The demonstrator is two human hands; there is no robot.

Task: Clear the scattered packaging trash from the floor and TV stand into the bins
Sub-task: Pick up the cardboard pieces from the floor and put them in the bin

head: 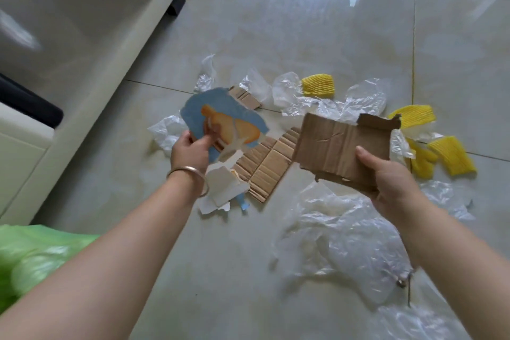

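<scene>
Hands both gripping: left hand pinching torn blue printed card, right hand holding ragged brown cardboard piece. Green bin bag lying near-left, beside left arm.

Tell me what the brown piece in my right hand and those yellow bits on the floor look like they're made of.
The brown piece looks like corrugated cardboard: matte, creased, with ragged torn edges. The yellow bits seem to be soft ribbed foam, perhaps fruit-wrap netting; the fine parallel ridges suggest it, though I can't be sure.

cardboard lies on the floor, tv stand to its left.
</scene>
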